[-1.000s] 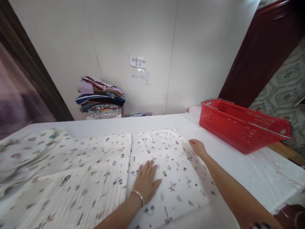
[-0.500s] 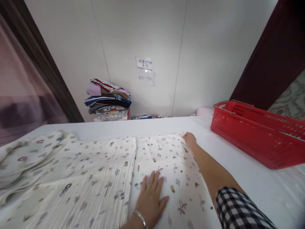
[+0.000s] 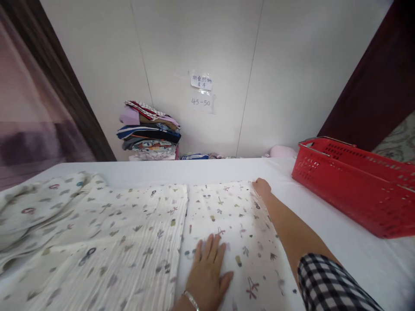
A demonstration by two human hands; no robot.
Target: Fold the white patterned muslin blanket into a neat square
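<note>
A white printed cloth (image 3: pixel 223 203) with small plant and figure motifs lies spread on the white table. My left hand (image 3: pixel 207 270), with a bracelet at the wrist, rests flat on it with the fingers stretched out. At the far right corner of the cloth my right hand (image 3: pixel 262 186) is closed on its edge; the fingertips are partly hidden. To the left, a crinkled layer of similar printed cloth (image 3: pixel 139 224) lies with its straight edge along the smoother part. More of this fabric is bunched (image 3: pixel 42 198) at the far left.
A red plastic basket (image 3: pixel 350 194) with metal handles stands on the table (image 3: pixel 155 169) at the right. Behind the table is a stack of folded textiles (image 3: pixel 151 134). Paper notes (image 3: pixel 201 82) are taped to the wall. A curtain (image 3: pixel 35 99) hangs at the left.
The view has shifted slightly, so the basket appears a little further right. Both hands keep nearly the same places on the cloth.
</note>
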